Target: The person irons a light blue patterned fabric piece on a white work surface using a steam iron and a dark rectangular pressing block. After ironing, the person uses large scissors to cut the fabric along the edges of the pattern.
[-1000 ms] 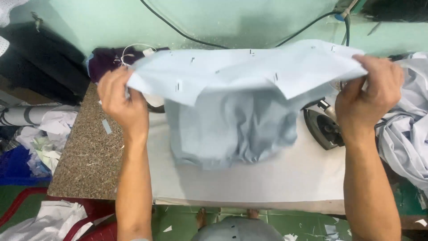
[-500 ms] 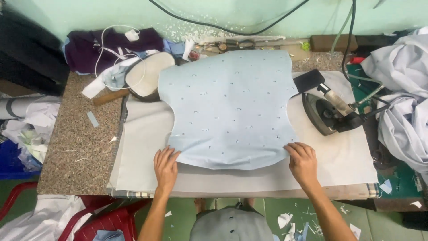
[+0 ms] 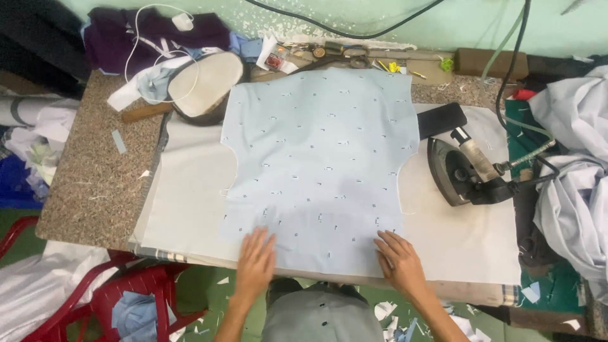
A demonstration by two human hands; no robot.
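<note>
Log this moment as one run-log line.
left hand: flat on blue fabric panel | right hand: flat on panel | iron: parked right

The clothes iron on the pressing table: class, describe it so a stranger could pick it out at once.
Start at the white padded pressing table with a pale blue speckled fabric panel spread flat on it. Just past that panel's right edge sits the dark metal clothes iron, near a flat black pad. It is the only hard, dark, hose-fed tool among soft cloth.
</note>
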